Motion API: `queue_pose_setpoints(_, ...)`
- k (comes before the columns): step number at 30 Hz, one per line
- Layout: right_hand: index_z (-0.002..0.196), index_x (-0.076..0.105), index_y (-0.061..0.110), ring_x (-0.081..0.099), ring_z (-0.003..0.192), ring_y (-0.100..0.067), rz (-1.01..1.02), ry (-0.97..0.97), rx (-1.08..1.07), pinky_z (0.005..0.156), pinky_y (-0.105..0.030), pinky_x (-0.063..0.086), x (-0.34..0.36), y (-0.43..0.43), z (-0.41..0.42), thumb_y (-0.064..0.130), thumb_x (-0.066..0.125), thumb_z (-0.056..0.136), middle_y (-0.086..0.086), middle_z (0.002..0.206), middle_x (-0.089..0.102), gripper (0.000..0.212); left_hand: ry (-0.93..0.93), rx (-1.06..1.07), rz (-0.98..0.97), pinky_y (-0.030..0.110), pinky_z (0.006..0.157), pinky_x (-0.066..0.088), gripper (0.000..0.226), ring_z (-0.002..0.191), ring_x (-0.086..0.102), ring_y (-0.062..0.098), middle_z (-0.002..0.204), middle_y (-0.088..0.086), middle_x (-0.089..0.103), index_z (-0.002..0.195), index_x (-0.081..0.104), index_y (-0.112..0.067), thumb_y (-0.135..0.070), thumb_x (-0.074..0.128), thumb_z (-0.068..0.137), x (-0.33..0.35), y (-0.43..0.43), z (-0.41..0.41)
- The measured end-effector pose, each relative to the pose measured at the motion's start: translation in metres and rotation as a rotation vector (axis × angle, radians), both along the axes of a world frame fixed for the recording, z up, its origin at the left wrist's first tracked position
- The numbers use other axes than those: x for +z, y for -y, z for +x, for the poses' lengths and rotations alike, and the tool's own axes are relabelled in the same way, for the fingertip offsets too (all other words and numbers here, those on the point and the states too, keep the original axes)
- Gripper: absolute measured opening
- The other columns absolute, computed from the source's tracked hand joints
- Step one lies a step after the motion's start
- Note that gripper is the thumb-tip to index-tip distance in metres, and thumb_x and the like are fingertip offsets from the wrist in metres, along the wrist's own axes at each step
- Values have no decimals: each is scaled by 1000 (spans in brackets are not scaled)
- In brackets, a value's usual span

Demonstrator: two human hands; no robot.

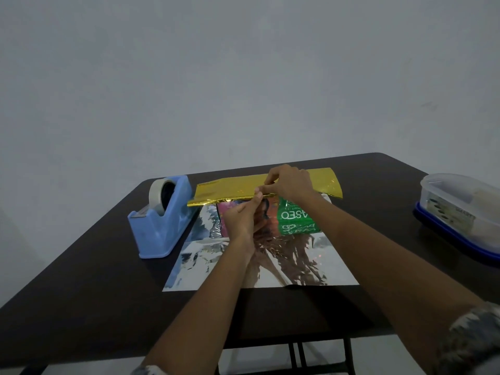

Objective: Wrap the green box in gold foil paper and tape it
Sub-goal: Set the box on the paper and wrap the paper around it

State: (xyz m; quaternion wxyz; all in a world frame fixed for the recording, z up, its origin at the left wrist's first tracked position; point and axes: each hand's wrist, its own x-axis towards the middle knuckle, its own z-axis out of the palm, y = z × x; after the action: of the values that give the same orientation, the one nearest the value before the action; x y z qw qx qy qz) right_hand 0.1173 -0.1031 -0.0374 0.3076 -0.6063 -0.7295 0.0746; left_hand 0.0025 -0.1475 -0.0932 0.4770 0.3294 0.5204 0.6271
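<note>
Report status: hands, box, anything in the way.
Hands: left hand and right hand pinch gold foil paper edge atop green box. Box partly covered, near face bare. Nearby: tape dispenser left of sheet, clear of hands.

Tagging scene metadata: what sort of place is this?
Likely a plain room at home or in an office, used as a wrapping station: a dark table against a bare wall, a blue tape dispenser, a lidded plastic container.
</note>
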Motion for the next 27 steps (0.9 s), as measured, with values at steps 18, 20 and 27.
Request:
queue_pose_setpoints(18, 86, 64, 22, 59, 104, -11, 1, 86, 29, 110, -58, -12, -3, 8, 0, 62, 58, 79, 7, 96, 69, 42, -849, 55, -124, 28, 61, 43, 19, 78, 64, 23, 80, 4, 67, 83, 66, -8, -27, 70, 83, -6, -6, -5)
queue_pose_setpoints(20, 89, 64, 22, 59, 107, -13, -29, 153, 31, 109, -60, -12, 3, 11, -3, 62, 57, 80, 7, 99, 68, 42, -880, -43, -105, 26, 56, 41, 25, 72, 63, 23, 77, 7, 67, 84, 68, -6, -30, 72, 81, -4, -7, -7)
queue_pose_setpoints(27, 86, 61, 23, 58, 107, -14, -42, 115, 31, 109, -61, -12, 3, 14, -3, 61, 57, 81, 8, 101, 66, 39, -753, -6, -58, 30, 62, 48, 42, 47, 56, 17, 57, 4, 62, 67, 65, -7, -46, 64, 85, -8, -11, -21)
